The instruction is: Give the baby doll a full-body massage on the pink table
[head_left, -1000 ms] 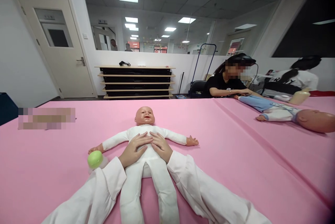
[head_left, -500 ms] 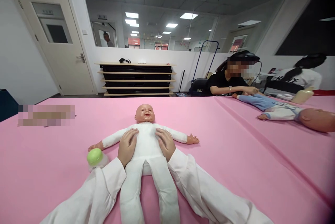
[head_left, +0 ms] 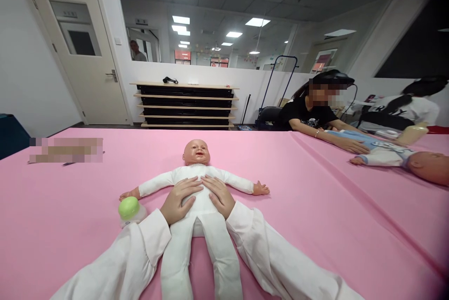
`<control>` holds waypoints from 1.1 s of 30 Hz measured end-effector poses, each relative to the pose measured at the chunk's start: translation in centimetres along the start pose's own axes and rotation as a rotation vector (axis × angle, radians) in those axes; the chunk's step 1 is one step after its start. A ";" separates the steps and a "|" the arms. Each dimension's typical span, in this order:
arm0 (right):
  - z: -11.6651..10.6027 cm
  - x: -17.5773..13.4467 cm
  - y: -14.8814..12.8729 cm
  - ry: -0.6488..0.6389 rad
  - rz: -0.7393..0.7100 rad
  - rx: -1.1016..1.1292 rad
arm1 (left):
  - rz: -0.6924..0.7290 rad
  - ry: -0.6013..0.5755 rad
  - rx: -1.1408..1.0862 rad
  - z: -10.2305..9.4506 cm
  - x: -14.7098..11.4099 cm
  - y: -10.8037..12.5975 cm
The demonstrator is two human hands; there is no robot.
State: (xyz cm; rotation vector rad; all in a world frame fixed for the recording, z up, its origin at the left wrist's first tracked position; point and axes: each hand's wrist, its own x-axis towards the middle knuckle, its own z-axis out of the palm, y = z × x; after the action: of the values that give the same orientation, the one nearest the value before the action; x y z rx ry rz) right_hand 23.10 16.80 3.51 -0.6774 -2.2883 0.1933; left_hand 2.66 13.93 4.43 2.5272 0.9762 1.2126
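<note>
A baby doll (head_left: 198, 206) with a white cloth body lies on its back on the pink tablecloth (head_left: 308, 225), head away from me and arms spread. My left hand (head_left: 179, 199) lies flat on the left side of its belly, fingers stretched and thumb apart. On the right side of the belly rests my right hand (head_left: 219, 196), also flat with fingers extended. The fingertips of both hands almost meet at the middle of the chest. Just left of my left wrist stands a small clear bottle with a light-green cap (head_left: 129, 208), near the doll's hand.
At the right, a co-worker in a black shirt (head_left: 312, 115) leans over another doll (head_left: 386, 150) dressed in blue and white. Behind them sits a person in white (head_left: 417, 106). A blurred flat item (head_left: 68, 150) lies at the table's far left. A low shelf (head_left: 185, 103) stands against the wall.
Both my hands have moved inward from the doll's sides onto its belly, fingers now flat. The co-worker's arm has reached further along the other doll. The view has shifted slightly.
</note>
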 end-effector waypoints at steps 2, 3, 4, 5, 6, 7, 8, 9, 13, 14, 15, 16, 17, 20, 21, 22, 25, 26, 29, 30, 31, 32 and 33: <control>0.2 0.0 0.3 -0.045 0.054 -0.013 | -0.115 -0.060 -0.005 0.1 0.1 -0.3; 0.3 0.0 0.5 -0.056 0.087 -0.020 | -0.173 -0.074 -0.012 0.3 0.2 -0.5; 0.5 -0.1 0.6 -0.055 0.121 -0.028 | -0.234 -0.071 -0.019 0.5 0.2 -0.8; 0.6 -0.1 0.8 -0.043 0.157 -0.038 | -0.299 -0.048 -0.027 0.7 0.2 -1.0; 0.8 -0.2 0.9 -0.013 0.194 -0.051 | -0.370 0.000 -0.034 1.0 0.2 -1.4; 1.0 -0.3 0.9 0.033 0.227 -0.065 | -0.445 0.068 -0.041 1.2 0.1 -1.7; 1.1 -0.3 0.9 0.096 0.252 -0.081 | -0.517 0.150 -0.046 1.5 0.1 -2.0; 1.1 -0.4 0.8 0.169 0.264 -0.094 | -0.576 0.233 -0.046 1.7 0.0 -2.2; 0.5 -0.4 -0.4 0.369 0.096 -0.091 | -0.522 0.407 -0.005 1.6 -0.3 -2.1; 0.2 -0.3 -0.8 0.365 0.000 -0.079 | -0.432 0.408 0.014 1.5 -0.3 -1.8; -0.1 -0.2 -1.2 0.336 -0.096 -0.067 | -0.323 0.395 0.033 1.3 -0.4 -1.4; -0.4 -0.1 -1.5 0.292 -0.174 -0.058 | -0.208 0.371 0.048 1.1 -0.5 -1.1; -0.6 -0.1 -1.6 0.236 -0.223 -0.053 | -0.097 0.338 0.057 0.9 -0.5 -0.8; -0.7 0.0 -1.5 0.087 -0.205 -0.050 | 0.091 0.216 0.042 0.6 -0.5 -0.3; -0.6 0.1 -1.2 0.044 -0.172 -0.051 | 0.092 0.170 0.029 0.5 -0.5 -0.3; -0.5 0.1 -0.9 0.003 -0.135 -0.051 | 0.069 0.119 0.018 0.4 -0.4 -0.3; -0.1 0.1 -0.1 -0.110 -0.038 -0.052 | -0.083 -0.025 -0.002 0.3 -0.1 -0.4; 0.0 0.2 0.1 -0.136 -0.003 -0.051 | -0.143 -0.056 -0.008 0.3 0.1 -0.4; 0.2 0.3 0.4 -0.177 0.110 -0.064 | -0.303 -0.081 -0.028 0.5 0.3 -0.7; 0.4 0.2 0.5 -0.179 0.147 -0.074 | -0.341 -0.075 -0.039 0.6 0.3 -0.9; 0.5 0.2 0.6 -0.172 0.182 -0.088 | -0.377 -0.061 -0.050 0.7 0.3 -1.1; 0.7 0.1 0.6 -0.147 0.216 -0.104 | -0.414 -0.033 -0.060 0.9 0.3 -1.3; 0.9 0.0 0.7 -0.098 0.254 -0.123 | -0.453 0.012 -0.068 1.0 0.2 -1.6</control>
State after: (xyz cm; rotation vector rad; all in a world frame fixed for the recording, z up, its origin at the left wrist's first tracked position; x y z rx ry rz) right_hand 22.80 17.40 2.63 -1.0441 -2.3165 0.2096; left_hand 2.75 15.39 3.20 2.0863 1.3858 1.0966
